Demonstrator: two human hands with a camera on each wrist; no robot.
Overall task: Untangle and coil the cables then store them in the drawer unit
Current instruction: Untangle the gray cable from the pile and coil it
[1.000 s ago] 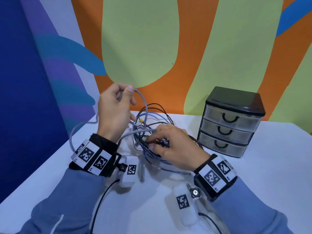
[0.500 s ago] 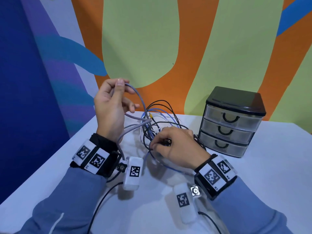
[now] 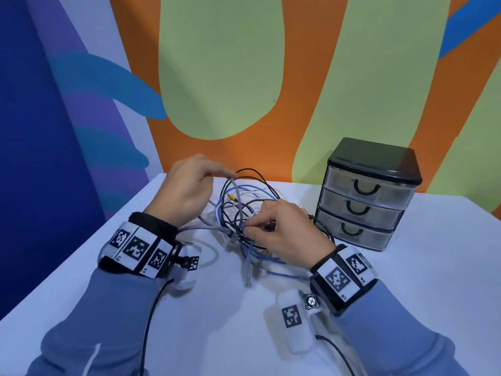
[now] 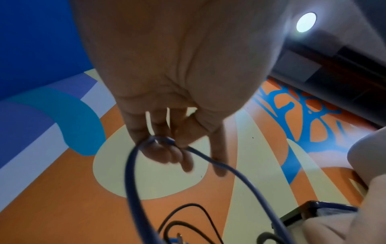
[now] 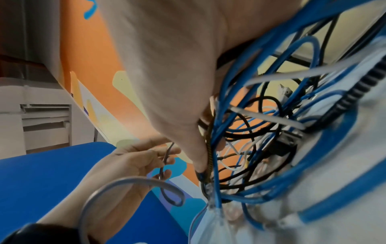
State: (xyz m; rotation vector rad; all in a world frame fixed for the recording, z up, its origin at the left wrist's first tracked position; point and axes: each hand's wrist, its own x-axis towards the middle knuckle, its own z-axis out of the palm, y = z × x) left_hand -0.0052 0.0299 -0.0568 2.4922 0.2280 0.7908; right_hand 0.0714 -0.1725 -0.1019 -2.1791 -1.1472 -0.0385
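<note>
A tangle of cables (image 3: 244, 210), blue, black, white and grey, lies on the white table (image 3: 433, 267) in the head view. My left hand (image 3: 189, 194) holds a loop of the grey cable (image 4: 229, 170) between its curled fingers, low over the left side of the tangle. My right hand (image 3: 282, 232) pinches a bundle of strands at the middle of the tangle (image 5: 261, 132), thumb against a braided black cable (image 5: 208, 161). The drawer unit (image 3: 368, 196), black top and three clear drawers all pushed in, stands to the right of the tangle.
A colourful wall rises close behind the table. The table's left edge runs diagonally beside my left forearm. Bare tabletop (image 3: 217, 321) shows in front of the tangle and to the right of the drawer unit.
My left hand has come down from head height to just above the tangle, still holding the grey cable. My right hand has stayed on the middle of the tangle.
</note>
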